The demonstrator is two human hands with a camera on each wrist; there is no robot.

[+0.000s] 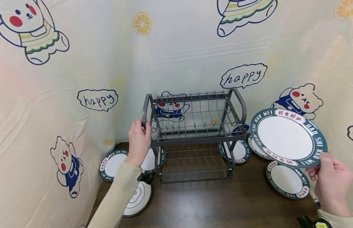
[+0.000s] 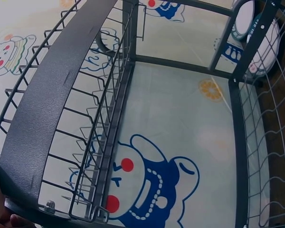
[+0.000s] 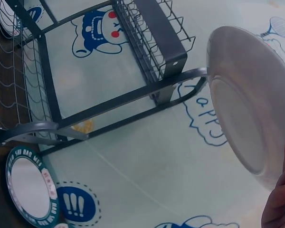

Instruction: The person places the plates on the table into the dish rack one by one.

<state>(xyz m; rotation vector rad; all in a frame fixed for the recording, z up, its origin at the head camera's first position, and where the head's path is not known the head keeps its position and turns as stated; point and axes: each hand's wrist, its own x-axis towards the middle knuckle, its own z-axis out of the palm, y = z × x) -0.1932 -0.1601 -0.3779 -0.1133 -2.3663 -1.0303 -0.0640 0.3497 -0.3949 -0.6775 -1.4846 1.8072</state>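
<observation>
A dark grey two-tier dish rack (image 1: 193, 139) with wire shelves stands on the brown table. My left hand (image 1: 139, 139) grips the upright handle at the rack's left end; in the left wrist view, part of that hand shows at the lower left beside the rack's frame (image 2: 47, 104). On the right, my right hand (image 1: 333, 179) pinches the lower right rim of a white plate (image 1: 287, 137) with a green and red lettered border. The plate is raised beside the rack, its face toward the head camera. The right wrist view shows its plain underside (image 3: 247, 104).
More bordered plates lie around the rack: one at the far left (image 1: 114, 164), another behind my left wrist (image 1: 149, 161), one behind the rack's right leg (image 1: 240, 152), one at right (image 1: 287, 180). A plate with a drawn face (image 1: 139, 199) lies under my left forearm. Printed cloth (image 1: 182, 57) hangs behind.
</observation>
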